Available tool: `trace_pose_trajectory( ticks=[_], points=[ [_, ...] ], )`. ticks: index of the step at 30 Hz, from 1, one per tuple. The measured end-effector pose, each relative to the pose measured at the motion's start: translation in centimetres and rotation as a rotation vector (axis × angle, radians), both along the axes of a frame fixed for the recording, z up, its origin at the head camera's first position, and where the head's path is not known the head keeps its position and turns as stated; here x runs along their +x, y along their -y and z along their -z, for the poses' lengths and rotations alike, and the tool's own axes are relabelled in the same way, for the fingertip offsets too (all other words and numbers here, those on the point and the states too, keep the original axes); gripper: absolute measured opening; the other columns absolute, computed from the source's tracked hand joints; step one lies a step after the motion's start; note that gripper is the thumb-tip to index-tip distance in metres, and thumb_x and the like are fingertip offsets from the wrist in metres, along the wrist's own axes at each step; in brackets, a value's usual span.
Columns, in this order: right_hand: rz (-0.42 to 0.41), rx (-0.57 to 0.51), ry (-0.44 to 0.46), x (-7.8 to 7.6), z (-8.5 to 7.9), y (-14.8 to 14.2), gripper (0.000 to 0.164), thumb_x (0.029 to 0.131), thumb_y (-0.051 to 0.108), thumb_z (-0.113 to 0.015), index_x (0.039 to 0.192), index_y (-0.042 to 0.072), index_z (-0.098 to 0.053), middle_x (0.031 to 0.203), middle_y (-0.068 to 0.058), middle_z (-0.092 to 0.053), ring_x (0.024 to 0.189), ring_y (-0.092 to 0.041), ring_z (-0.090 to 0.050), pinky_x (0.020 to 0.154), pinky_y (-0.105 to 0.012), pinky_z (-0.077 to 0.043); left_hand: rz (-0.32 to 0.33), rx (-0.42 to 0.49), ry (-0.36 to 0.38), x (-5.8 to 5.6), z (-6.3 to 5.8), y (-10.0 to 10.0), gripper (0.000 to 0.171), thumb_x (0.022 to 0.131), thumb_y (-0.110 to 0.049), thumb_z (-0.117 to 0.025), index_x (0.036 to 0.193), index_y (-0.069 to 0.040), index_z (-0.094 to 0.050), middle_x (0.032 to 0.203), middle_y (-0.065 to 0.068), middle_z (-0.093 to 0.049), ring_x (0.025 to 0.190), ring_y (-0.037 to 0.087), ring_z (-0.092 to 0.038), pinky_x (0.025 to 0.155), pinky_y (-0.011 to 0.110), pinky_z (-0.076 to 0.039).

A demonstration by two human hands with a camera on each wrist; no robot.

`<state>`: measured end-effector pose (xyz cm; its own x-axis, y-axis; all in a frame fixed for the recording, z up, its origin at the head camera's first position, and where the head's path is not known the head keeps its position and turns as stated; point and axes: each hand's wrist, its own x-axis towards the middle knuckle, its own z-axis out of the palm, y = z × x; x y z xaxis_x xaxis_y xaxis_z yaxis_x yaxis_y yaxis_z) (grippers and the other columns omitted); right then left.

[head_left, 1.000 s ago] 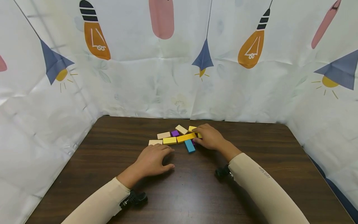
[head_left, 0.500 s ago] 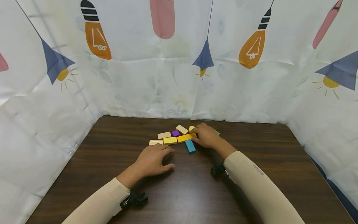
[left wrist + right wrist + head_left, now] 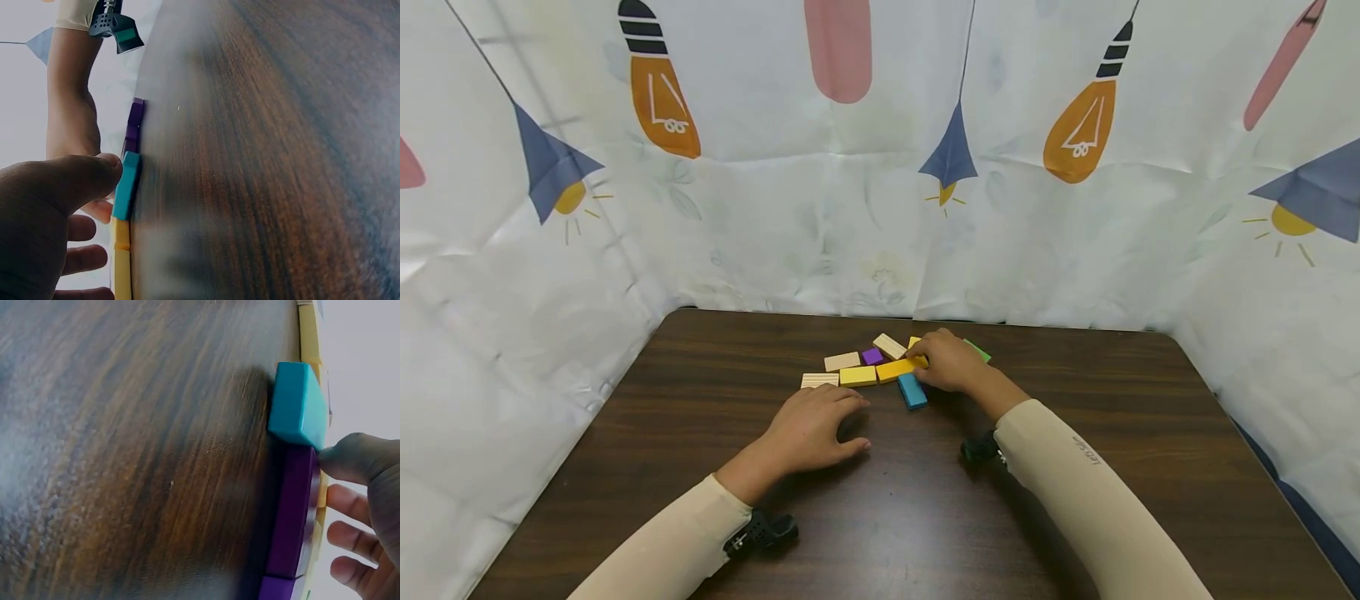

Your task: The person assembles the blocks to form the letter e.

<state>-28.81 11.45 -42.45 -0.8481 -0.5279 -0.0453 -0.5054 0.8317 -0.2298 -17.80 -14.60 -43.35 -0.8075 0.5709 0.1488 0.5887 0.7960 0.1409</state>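
Note:
My right hand (image 3: 951, 361) bends over the right end of an orange wooden block (image 3: 895, 369), thumb on its near side and index finger on its far side. In the right wrist view its thumb (image 3: 356, 456) comes beside a blue block (image 3: 299, 403) and a dark purple block (image 3: 294, 512). My left hand (image 3: 808, 429) rests low over the table, fingers spread and relaxed, holding nothing. Its fingertips are just in front of a striped natural-wood block (image 3: 820, 381) and a yellow block (image 3: 858, 377). The right hand hides some blocks beneath and behind it.
Behind the front blocks lie a pale block (image 3: 842, 362), a small purple block (image 3: 872, 357) and a tilted natural-wood block (image 3: 890, 346). A green block (image 3: 979, 351) shows right of the right hand. The dark wooden table (image 3: 1075, 467) ends at a printed cloth (image 3: 737, 217).
My right hand has shifted left over the orange block's end, and the green block behind it has come into view. My left hand stays put.

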Motion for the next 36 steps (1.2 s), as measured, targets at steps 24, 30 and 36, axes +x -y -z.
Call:
trace_pose_trajectory(
  ticks=[24, 30, 36],
  points=[
    [-0.003, 0.029, -0.051, -0.2, 0.6, 0.8, 0.029, 0.091, 0.031, -0.076, 0.117, 0.017, -0.076, 0.113, 0.0, -0.066, 0.1, -0.019, -0.052, 0.082, -0.037, -0.051, -0.025, -0.008, 0.005, -0.1, 0.1, 0.1, 0.06, 0.086, -0.056, -0.076, 0.133, -0.019, -0.068, 0.13, -0.001, -0.067, 0.121, 0.024, -0.061, 0.099, 0.048, -0.049],
    [-0.023, 0.024, -0.098, 0.3, 0.0, 0.4, 0.029, 0.09, 0.036, -0.077, 0.113, 0.018, -0.073, 0.111, 0.0, -0.067, 0.096, -0.021, -0.052, 0.082, -0.037, -0.049, -0.023, -0.025, 0.006, -0.4, -0.1, 0.1, 0.062, 0.086, -0.058, -0.074, 0.135, -0.02, -0.067, 0.131, 0.0, -0.067, 0.121, 0.025, -0.061, 0.099, 0.048, -0.049],
    [-0.011, 0.019, -0.088, 1.1, -0.7, -0.2, 0.032, 0.09, 0.039, -0.077, 0.113, 0.017, -0.072, 0.108, 0.001, -0.066, 0.093, -0.019, -0.051, 0.08, -0.035, -0.048, -0.013, -0.023, -0.013, -0.6, -0.4, 0.0, 0.061, 0.086, -0.058, -0.075, 0.134, -0.02, -0.067, 0.13, 0.001, -0.067, 0.121, 0.027, -0.061, 0.099, 0.049, -0.049]
  ],
)
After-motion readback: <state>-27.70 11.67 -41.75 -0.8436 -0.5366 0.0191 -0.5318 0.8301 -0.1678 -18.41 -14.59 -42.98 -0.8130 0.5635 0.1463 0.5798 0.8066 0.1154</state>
